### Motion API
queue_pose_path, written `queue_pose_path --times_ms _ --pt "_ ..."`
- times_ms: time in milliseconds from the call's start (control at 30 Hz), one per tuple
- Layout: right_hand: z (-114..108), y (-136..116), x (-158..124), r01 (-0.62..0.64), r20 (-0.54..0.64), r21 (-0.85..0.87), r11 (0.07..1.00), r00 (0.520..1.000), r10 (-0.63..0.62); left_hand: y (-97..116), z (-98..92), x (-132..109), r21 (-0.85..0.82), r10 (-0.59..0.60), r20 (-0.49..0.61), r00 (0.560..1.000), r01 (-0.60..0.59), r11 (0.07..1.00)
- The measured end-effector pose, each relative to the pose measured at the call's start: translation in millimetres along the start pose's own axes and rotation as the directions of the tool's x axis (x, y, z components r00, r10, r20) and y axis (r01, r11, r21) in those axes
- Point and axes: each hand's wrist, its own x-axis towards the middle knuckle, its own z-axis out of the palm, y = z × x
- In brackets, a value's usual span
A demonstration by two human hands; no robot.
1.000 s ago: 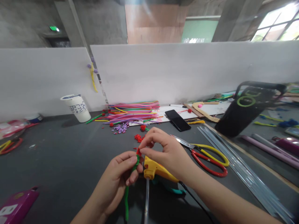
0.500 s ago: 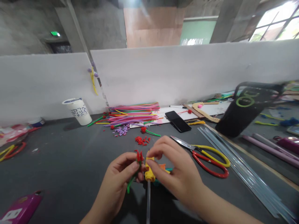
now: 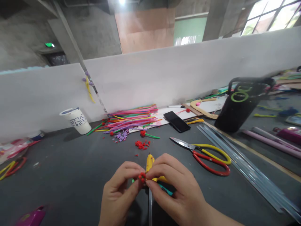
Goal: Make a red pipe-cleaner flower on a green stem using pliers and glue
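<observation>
Your left hand [image 3: 122, 192] pinches the red flower [image 3: 142, 177], its petalled end facing you, long axis foreshortened. The fingers of your right hand [image 3: 177, 183], drawn narrow, sit at its right edge; I cannot tell whether they grip it.

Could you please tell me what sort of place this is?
Probably a craft workshop: the dark table bears a pile of coloured pipe cleaners, large scissors and what looks like a yellow glue gun.
</observation>
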Motion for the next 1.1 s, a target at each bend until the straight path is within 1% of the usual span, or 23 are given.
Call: queue_pose_path --times_ms 100,167,267,367,433,533,633,700,800,867,967,1100 --pt "-1 1 0 -0.001 -0.007 0.0 1.0 1.0 0.001 0 -2.5 1 0.05 0.03 0.057 0.998 -0.033 0.998" --pt "-1 1 0 0.0 -0.008 0.0 1.0 1.0 0.0 0 -2.5 1 0.046 0.038 0.072 0.997 -0.042 0.998" --pt "0 1 1 0.005 -0.005 -0.01 1.0 1.0 -0.005 2 1.4 0 0.01 0.003 0.011 1.0 -0.003 1.0" --pt "0 1 1 0.008 0.004 -0.012 1.0 1.0 -0.008 5 6.7 -1 -0.036 -0.074 -0.057 0.996 0.072 0.997" --pt "-2 1 2 0.007 -0.003 -0.001 1.0 1.0 -0.007 8 9.2 -2 -0.084 -0.136 -0.069 0.988 0.13 0.988" --pt "-8 1 5 0.033 -0.012 -0.007 0.999 0.999 -0.033 11 10.9 -1 -0.164 -0.241 -0.047 0.969 0.231 0.959" --pt "-13 4 7 0.107 0.038 -0.077 0.991 0.994 -0.105 11 11.1 0 -0.22 -0.333 0.001 0.943 0.325 0.92" --pt "-15 6 8 0.136 0.072 -0.119 0.983 0.989 -0.128 10 10.9 0 -0.253 -0.399 0.023 0.917 0.392 0.885" --pt "-15 9 7 0.14 0.098 -0.142 0.98 0.987 -0.127 10 10.6 0 -0.285 -0.485 0.056 0.873 0.479 0.83" --pt "-14 10 6 0.13 0.105 -0.148 0.98 0.988 -0.116 10 10.6 0 -0.286 -0.512 0.076 0.856 0.51 0.811" --pt "-13 11 4 0.115 0.11 -0.165 0.98 0.989 -0.097 11 11.0 0 -0.265 -0.529 0.08 0.845 0.53 0.805" --pt "-11 12 4 0.158 0.106 -0.197 0.968 0.985 -0.139 11 10.9 1 -0.24 -0.554 0.06 0.83 0.551 0.799"
